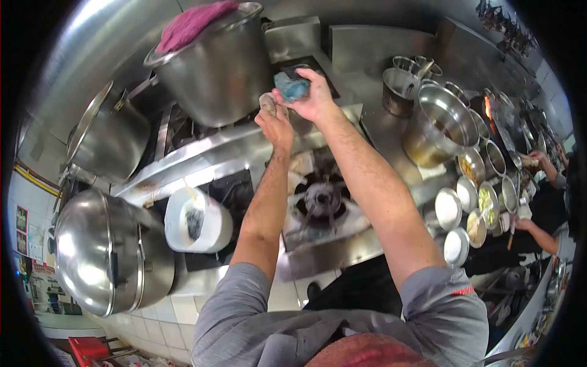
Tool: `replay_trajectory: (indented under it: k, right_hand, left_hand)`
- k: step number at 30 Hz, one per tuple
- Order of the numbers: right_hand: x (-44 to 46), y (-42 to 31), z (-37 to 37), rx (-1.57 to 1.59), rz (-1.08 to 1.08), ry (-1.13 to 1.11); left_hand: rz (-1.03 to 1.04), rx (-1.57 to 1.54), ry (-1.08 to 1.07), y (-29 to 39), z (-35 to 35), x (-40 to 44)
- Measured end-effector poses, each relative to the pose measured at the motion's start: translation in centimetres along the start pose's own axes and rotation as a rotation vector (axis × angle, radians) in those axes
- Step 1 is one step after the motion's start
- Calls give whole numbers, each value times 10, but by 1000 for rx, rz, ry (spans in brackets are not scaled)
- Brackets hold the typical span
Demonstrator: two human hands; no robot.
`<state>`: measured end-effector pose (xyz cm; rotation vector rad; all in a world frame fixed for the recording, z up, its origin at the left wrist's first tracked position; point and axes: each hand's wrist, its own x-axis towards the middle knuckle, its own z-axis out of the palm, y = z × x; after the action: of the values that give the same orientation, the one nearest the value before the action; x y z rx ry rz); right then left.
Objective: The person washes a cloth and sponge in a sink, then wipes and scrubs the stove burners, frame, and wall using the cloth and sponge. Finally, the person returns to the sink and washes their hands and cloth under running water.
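R grip (316, 100), blue wad (291, 88), sleeve txt (463, 291) illeg.

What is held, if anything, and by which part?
Right hand: blue-green cloth or pad, by its right side. Left hand: apparently a grey-brown bundle; grip unclear.

Passage around the hands: a tall pot (220, 79) stands just beside the left hand (276, 124), blocking leftward movement. A white bucket (215, 237) obstructs the space left of the left forearm (267, 202). Rightward, a gap crosses the table (362, 76) between the right hand (314, 100) and a large steel pot (426, 139). Open room lies between the forearms.
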<state>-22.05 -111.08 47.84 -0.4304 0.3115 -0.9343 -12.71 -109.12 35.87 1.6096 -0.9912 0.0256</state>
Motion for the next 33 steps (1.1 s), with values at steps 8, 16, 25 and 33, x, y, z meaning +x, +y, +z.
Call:
replay_trajectory:
  k: [8, 16, 25, 33]
  right_hand:
    - [112, -85, -91, 0, 27, 109]
    - [185, -155, -80, 56, -106, 74]
    - [354, -324, 58, -1145, -1143, 438]
    - [435, -359, 92, -1832, -1520, 546]
  left_hand:
    - [154, 734, -174, -12, 85, 35]
    - [3, 792, -166, -3, 90, 32]
    - [-57, 829, -243, -8, 93, 39]
    - [-85, 818, -243, -6, 94, 43]
